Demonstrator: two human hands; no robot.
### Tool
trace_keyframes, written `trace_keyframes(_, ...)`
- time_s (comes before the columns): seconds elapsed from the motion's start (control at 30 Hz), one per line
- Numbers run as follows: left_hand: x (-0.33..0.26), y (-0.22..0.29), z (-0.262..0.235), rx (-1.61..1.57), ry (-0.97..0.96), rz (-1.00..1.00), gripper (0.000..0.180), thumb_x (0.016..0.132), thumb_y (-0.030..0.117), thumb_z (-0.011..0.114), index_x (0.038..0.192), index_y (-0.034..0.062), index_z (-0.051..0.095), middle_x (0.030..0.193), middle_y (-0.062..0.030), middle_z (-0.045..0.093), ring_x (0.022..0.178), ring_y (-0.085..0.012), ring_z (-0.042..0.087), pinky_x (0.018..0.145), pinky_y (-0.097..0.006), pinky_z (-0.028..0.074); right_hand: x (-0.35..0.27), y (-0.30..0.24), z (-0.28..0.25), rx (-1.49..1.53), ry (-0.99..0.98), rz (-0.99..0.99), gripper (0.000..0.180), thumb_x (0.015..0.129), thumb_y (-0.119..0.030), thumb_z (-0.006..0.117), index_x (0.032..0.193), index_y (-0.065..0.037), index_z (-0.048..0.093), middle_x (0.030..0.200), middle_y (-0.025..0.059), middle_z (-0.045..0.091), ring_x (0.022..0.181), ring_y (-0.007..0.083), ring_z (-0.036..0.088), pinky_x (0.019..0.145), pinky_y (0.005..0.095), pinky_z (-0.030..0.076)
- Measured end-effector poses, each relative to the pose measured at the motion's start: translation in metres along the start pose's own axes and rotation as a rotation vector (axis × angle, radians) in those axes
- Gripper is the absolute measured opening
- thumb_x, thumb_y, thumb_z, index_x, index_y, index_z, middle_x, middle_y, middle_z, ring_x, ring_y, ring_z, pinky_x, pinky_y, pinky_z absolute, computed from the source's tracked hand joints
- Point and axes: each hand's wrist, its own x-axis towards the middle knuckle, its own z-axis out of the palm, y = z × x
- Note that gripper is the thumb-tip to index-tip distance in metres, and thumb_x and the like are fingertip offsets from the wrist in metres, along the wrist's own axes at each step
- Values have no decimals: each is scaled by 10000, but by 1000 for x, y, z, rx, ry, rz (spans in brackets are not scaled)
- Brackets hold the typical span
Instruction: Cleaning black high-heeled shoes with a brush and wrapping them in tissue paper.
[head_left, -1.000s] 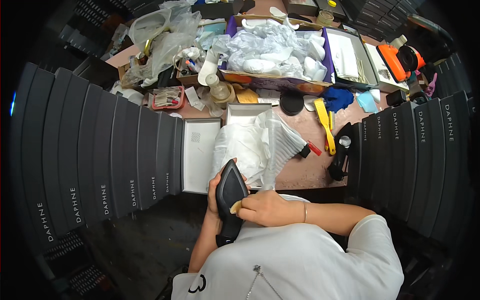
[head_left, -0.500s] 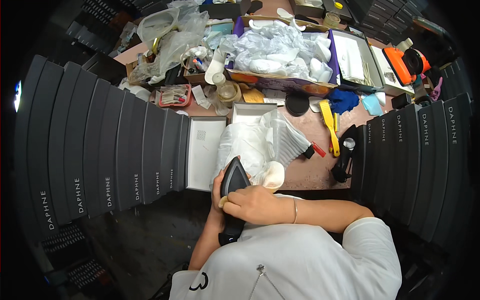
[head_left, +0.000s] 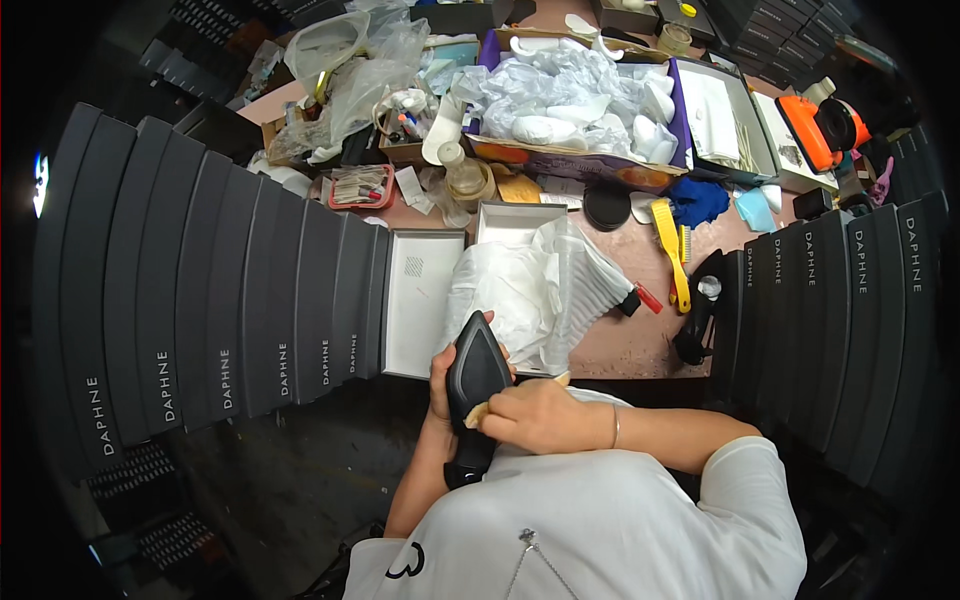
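Close to my body, a black pointed shoe (head_left: 478,375) is held sole up, toe away from me and heel toward me. My left hand (head_left: 441,390) is closed round it from the left, with fingertips showing past its toe and right side. My right hand (head_left: 540,415) is closed on a cream cloth (head_left: 476,414), pressing it at the sole's right edge; most of the cloth is hidden in the fist. Just beyond the shoe lies an open shoe box holding crumpled white tissue paper (head_left: 505,300). Its pale-lined lid (head_left: 425,300) lies to the left.
Dark shoe boxes (head_left: 240,290) stand in rows at left, with more boxes (head_left: 832,310) at right. A yellow brush (head_left: 671,255), a black shoe (head_left: 693,335) and a blue cloth (head_left: 698,203) lie right of the tissue. Behind stands a purple-edged carton (head_left: 580,158) full of white stuffing.
My right hand has moved slightly right along the sole, and the cloth's flared end has dropped back toward me. The shoe's sole now faces up more squarely.
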Motion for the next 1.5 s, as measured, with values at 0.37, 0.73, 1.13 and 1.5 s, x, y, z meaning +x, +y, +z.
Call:
trace_keyframes(0.37, 4, -5, 18, 15, 169, -106, 785, 897, 547, 375, 1460, 10, 266, 949, -184, 603, 816, -247, 626, 767, -356, 533, -2, 33, -18, -86, -61, 260, 112, 743, -141, 629, 803, -101, 544, 676, 34, 495, 603, 194, 596, 470, 327, 484)
trace_keyframes(0.73, 8, -2, -17, -57, 107, -75, 663, 932, 498, 314, 1387, 20, 381, 904, -148, 599, 735, -232, 616, 653, -329, 529, 8, 89, 8, 273, 290, 605, 164, 873, -175, 657, 872, -18, 609, 793, 150, 601, 660, 316, 598, 595, 378, 474)
trace_keyframes(1.13, 5, 3, -32, -196, 324, -5, 624, 915, 487, 397, 1343, 35, 446, 918, -134, 615, 804, -224, 629, 725, -339, 528, 7, 29, 0, 417, 88, 645, 115, 872, -98, 664, 938, -7, 641, 843, 84, 579, 601, 160, 546, 537, 276, 417)
trace_keyframes(1.5, 3, -12, -14, -91, 279, -104, 618, 929, 477, 396, 1363, 40, 448, 950, -110, 617, 802, -182, 632, 760, -329, 530, 11, 51, 18, 2, 7, 366, 108, 794, -99, 677, 872, -93, 603, 764, 93, 540, 626, 282, 600, 530, 394, 475)
